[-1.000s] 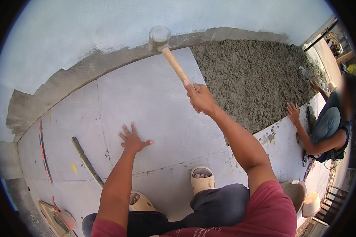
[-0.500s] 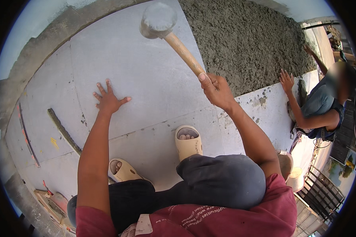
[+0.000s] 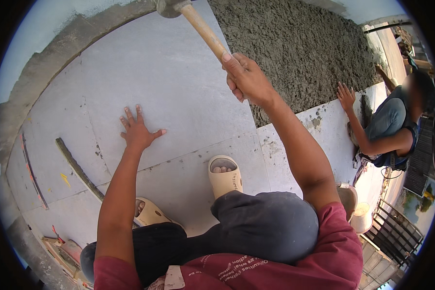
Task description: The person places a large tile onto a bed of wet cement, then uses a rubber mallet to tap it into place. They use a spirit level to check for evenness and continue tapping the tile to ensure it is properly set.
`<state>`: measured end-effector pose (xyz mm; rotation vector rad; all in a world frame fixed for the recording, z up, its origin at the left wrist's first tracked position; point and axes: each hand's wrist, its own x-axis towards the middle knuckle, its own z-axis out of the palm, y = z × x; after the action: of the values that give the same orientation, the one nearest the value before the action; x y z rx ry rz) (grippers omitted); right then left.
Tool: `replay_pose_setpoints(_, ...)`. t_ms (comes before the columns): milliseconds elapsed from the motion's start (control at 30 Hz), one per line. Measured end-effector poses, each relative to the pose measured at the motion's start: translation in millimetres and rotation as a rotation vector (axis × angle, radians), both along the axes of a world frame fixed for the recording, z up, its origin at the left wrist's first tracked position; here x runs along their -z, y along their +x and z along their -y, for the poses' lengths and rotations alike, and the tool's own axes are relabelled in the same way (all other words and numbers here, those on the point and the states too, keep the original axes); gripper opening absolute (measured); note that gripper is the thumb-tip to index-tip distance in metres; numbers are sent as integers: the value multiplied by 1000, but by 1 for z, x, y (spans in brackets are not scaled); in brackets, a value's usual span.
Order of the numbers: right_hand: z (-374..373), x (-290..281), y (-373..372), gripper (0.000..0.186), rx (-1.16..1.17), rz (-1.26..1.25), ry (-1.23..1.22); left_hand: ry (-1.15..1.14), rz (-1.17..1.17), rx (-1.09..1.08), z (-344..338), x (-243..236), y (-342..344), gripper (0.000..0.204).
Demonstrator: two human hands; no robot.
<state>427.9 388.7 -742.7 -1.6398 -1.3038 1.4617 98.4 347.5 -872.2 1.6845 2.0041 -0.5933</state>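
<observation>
My right hand (image 3: 248,79) is closed round the wooden handle of a mallet (image 3: 204,29). The mallet's head is partly cut off by the top edge of the view, near the far wall. My left hand (image 3: 139,133) rests with fingers spread on a large grey floor tile (image 3: 164,77). Right of that tile lies a bed of wet grey mortar (image 3: 295,48). My feet, in cream slides (image 3: 225,175), stand on the tiles nearer me.
A co-worker (image 3: 391,121) crouches at the right, one hand on the tile edge by the mortar. At the left lie a mortar-smeared straight bar (image 3: 77,166) and a thin dark strip (image 3: 34,171). Buckets (image 3: 361,217) stand behind my right elbow. A wall (image 3: 58,36) borders the far left.
My right hand has moved up and slightly left with the mallet, whose head now passes partly out of view. The left hand remains spread on the tile.
</observation>
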Motion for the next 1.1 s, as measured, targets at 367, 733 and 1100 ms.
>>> replay_pose_setpoints(367, 43, 127, -73, 64, 303, -457, -432, -52, 28, -30, 0, -5, 44, 143)
replay_pose_setpoints(733, 11, 70, -93, 61, 522, -647, 97, -33, 2, -64, -4, -6, 36, 141)
replay_pose_setpoints(1100, 3, 116, -71, 32, 166, -930, -464, -15, -75, -28, 10, 4, 32, 137)
